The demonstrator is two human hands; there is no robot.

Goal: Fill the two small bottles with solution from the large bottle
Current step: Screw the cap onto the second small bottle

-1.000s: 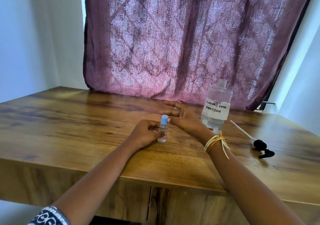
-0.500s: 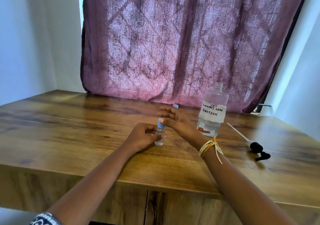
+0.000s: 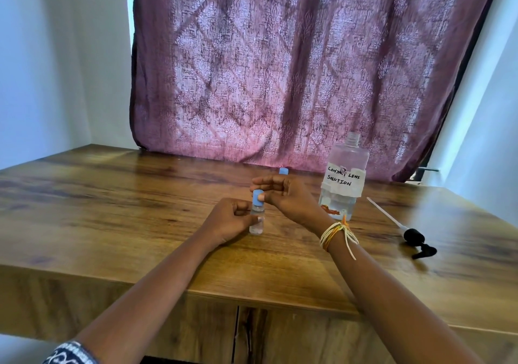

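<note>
A small clear bottle (image 3: pixel 256 220) with a blue cap (image 3: pixel 256 197) stands upright on the wooden table (image 3: pixel 112 223). My left hand (image 3: pixel 228 219) grips its body. My right hand (image 3: pixel 283 195) pinches the blue cap with thumb and fingers. Behind my right hand, only the blue cap of a second small bottle (image 3: pixel 283 170) shows. The large clear bottle (image 3: pixel 343 178), labelled "contact lens solution", stands uncapped to the right with liquid low inside.
A black pump head with its long white tube (image 3: pixel 412 236) lies on the table right of the large bottle. A purple patterned curtain (image 3: pixel 280 69) hangs behind the table. The table's front edge runs close below my forearms.
My right hand's fingers have closed down onto the small bottle's blue cap; earlier they were spread above it. The left hand has kept its hold on the bottle.
</note>
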